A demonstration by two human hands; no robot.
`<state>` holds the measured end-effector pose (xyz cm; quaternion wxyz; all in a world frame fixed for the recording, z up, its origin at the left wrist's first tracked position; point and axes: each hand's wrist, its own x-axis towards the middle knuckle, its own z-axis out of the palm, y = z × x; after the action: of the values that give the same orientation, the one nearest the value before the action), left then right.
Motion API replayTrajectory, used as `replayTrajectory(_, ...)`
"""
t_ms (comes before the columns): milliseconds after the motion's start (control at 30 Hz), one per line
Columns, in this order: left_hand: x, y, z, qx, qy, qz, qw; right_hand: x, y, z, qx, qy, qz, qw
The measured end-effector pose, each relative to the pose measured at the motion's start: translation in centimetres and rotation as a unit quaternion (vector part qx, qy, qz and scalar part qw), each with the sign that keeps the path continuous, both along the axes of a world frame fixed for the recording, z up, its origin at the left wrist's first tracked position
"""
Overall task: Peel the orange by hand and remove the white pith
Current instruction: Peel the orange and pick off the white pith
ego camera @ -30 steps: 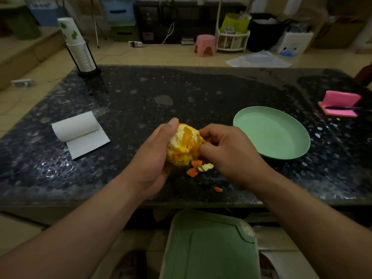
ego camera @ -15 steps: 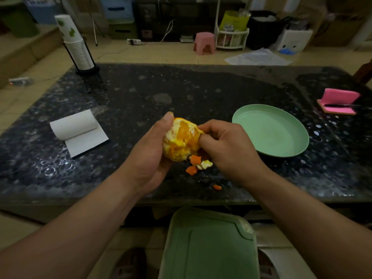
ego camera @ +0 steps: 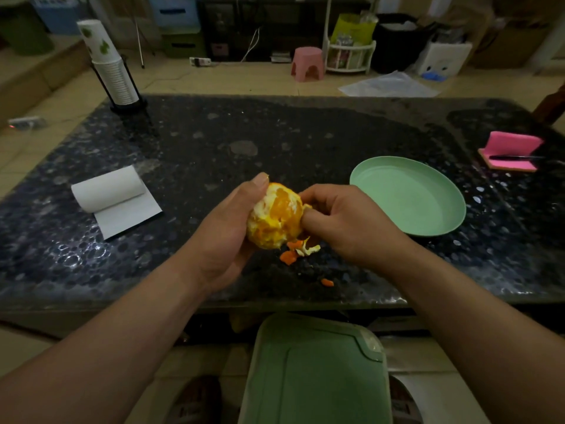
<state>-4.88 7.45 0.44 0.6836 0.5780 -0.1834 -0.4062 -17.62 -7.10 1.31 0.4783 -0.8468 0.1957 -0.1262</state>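
A mostly peeled orange [ego camera: 276,216], with bare flesh and patches of white pith, is held above the dark speckled table [ego camera: 214,142]. My left hand [ego camera: 224,228] grips it from the left, thumb over its top. My right hand [ego camera: 342,221] pinches at the orange's right side, fingertips against the fruit where a bit of peel or pith sticks out. Small peel scraps [ego camera: 298,250] lie on the table just under the orange, and one more scrap [ego camera: 327,282] lies nearer the front edge.
A green plate [ego camera: 406,195] sits right of my hands. A paper towel roll [ego camera: 113,198] lies at the left, a stack of paper cups [ego camera: 111,65] at the far left corner, a pink sponge with a knife [ego camera: 510,151] at the right. A green bin lid [ego camera: 312,374] is below the table edge.
Both hands have lifted the orange slightly and turned it. My right fingers have shifted higher on the fruit's right side.
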Motion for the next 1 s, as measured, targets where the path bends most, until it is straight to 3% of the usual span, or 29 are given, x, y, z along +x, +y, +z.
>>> replayTrajectory(167, 0.0, 0.0, -0.4, -0.006, 0.002, -0.003, 1.0, -0.1, 0.3, -0.3, 0.009, -0.034, -0.024, 0.999)
replayTrajectory(367, 0.3, 0.3, -0.4, -0.005, 0.0, -0.007, 1.0, -0.2, 0.2, -0.2, 0.098, -0.02, 0.005, 0.995)
replayTrajectory(533, 0.7, 0.2, -0.7, -0.008, 0.0, -0.017, 1.0, 0.2, 0.6, -0.9, 0.153, -0.053, -0.033, 0.986)
replayTrajectory(733, 0.8, 0.3, -0.4, -0.045, 0.083, -0.032, 0.995, 0.5, 0.6, -1.1, 0.253, -0.087, -0.026, 0.963)
replayTrajectory(1000, 1.5, -0.1, -0.6, -0.036, 0.074, 0.019, 0.996, 0.8, 0.9, -1.3, 0.365, -0.015, -0.027, 0.931)
